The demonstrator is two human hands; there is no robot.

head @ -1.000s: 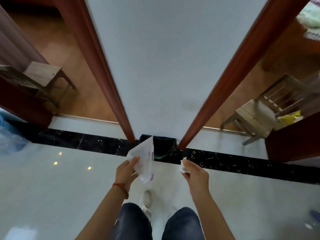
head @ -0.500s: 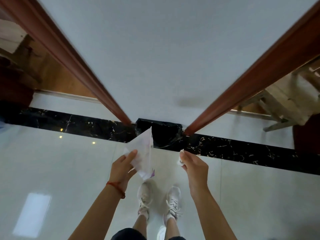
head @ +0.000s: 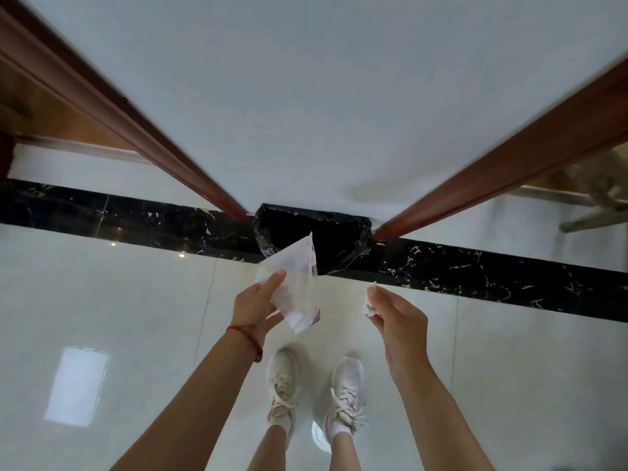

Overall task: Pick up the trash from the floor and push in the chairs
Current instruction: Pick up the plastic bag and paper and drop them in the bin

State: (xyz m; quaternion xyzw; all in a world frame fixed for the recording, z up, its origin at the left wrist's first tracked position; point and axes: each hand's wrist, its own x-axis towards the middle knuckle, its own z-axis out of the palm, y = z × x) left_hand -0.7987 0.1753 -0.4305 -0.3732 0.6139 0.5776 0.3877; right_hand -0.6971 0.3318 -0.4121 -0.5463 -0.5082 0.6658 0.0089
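Observation:
My left hand grips a white paper wrapper with a purple corner, held up in front of me. My right hand pinches a small crumpled white tissue. Just beyond both hands stands a bin lined with a black bag, open at the top, against the foot of a white wall. The wrapper's upper tip overlaps the bin's near rim. A wooden chair shows partly at the far right edge, blurred.
A white wall panel framed by two reddish wooden door frames rises ahead. A black marble strip crosses the glossy white tile floor. My feet in white sneakers stand just below the hands.
I have stepped closer to the bin, which now looks larger and nearer. Both hands still hold their trash and have risen slightly toward the bin. The chairs have slid out toward the edges.

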